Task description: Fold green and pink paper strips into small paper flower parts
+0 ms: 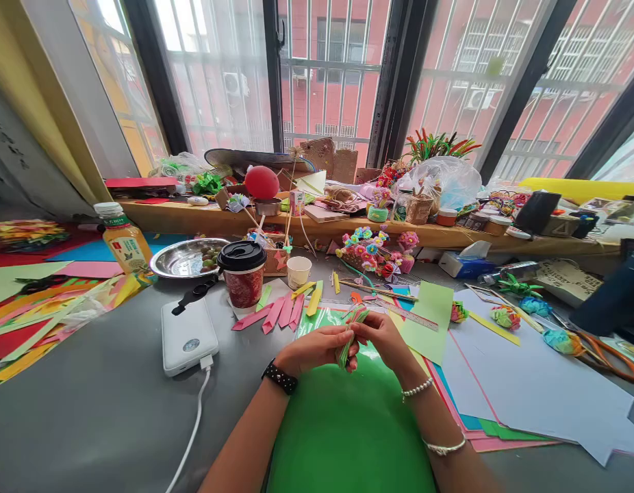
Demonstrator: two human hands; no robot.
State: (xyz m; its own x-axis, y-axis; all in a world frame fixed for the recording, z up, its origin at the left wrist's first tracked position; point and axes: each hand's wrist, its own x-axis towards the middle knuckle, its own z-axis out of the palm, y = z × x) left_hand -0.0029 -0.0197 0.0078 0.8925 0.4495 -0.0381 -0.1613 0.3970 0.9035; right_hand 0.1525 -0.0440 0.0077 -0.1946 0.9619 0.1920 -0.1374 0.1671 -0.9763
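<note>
My left hand (317,348) and my right hand (383,337) meet over a green sheet (348,431) on the grey table. Together they pinch a folded strip of green and pink paper (350,327), which stands upright between the fingers. The left wrist wears a black watch, the right wrist a bead bracelet. Just beyond the hands lie several pink and yellow folded paper strips (282,312) and a light green paper (428,320) with a ruler (407,313) across it.
A white power bank (187,335) with its cable lies to the left, near a lidded paper cup (243,274), a steel bowl (186,258) and a juice bottle (124,241). White and coloured sheets (533,383) and orange scissors (607,356) lie to the right. Paper flowers (374,250) and a cluttered wooden shelf (194,218) stand behind.
</note>
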